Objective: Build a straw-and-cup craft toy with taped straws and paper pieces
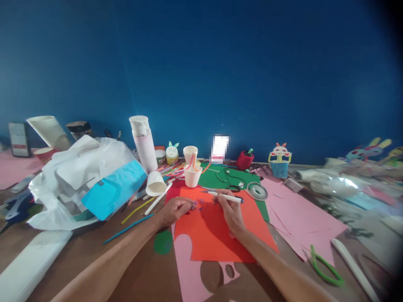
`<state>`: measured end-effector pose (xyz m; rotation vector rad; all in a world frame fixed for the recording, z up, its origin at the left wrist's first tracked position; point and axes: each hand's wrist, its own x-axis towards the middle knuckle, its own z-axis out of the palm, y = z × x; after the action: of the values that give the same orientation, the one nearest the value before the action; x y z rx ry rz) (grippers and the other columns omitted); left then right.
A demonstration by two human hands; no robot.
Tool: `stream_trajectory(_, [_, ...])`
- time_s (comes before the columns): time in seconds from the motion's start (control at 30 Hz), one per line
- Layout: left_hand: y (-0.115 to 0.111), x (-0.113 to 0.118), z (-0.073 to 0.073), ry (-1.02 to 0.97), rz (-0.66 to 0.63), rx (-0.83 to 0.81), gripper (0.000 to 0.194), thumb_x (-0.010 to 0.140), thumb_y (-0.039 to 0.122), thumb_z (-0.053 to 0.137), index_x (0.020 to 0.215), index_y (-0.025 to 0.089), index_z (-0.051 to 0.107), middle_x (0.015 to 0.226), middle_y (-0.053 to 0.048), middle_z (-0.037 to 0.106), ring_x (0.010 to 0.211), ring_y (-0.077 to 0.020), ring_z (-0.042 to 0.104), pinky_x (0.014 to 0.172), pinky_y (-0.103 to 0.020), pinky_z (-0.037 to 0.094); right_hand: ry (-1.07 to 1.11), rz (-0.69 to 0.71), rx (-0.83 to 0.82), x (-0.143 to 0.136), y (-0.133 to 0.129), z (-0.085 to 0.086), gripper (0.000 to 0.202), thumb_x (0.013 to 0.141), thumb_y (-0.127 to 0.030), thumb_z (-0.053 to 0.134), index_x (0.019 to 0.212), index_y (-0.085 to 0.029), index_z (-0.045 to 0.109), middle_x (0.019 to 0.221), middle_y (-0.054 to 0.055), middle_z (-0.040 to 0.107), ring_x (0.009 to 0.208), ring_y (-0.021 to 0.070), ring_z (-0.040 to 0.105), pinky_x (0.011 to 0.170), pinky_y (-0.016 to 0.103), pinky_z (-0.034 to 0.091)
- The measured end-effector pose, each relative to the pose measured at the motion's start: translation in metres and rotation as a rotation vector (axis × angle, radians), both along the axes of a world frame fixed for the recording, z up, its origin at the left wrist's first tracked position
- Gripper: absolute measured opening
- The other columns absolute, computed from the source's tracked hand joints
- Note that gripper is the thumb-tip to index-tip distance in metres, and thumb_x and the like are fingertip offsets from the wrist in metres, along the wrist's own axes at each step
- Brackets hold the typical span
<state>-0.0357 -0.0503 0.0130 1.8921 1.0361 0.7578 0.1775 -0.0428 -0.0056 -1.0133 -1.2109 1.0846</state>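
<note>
Over the left part of an orange sheet (220,243), my left hand (178,209) has its fingers pinched together at a small purplish piece too small to make out. My right hand (231,212) is closed around a white marker (228,197) with a dark blue end, held almost level above the sheet. A thin dark-tipped tool or pen point reaches left from its fingers. Just beyond the sheet stand two white paper cups (192,176), one behind the other, with orange strips on them. Pink paper (185,274) with cut-out holes lies partly under the orange sheet.
On the left are a plastic bag (110,153) with a blue packet, a white bottle (145,147), a tipped paper cup (155,184) and coloured pipe cleaners. A tape roll (257,191), pink sheets (302,214) and a green loop (327,270) lie right. Behind rises a blue wall.
</note>
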Motion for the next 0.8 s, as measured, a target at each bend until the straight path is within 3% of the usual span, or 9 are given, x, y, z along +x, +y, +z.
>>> stream_trajectory(0.8, [-0.0011, 0.0006, 0.0019, 0.0, 0.013, 0.013, 0.037, 0.085, 0.037, 0.041, 0.084, 0.012, 0.067, 0.096, -0.01, 0.066, 0.096, -0.0198, 0.057, 0.084, -0.03, 0.045, -0.081, 0.034, -0.001, -0.0029, -0.0036, 0.005, 0.019, 0.079, -0.038, 0.052, 0.081, -0.019, 0.053, 0.065, 0.001, 0.059, 0.061, 0.0139, 0.054, 0.057, 0.024, 0.043])
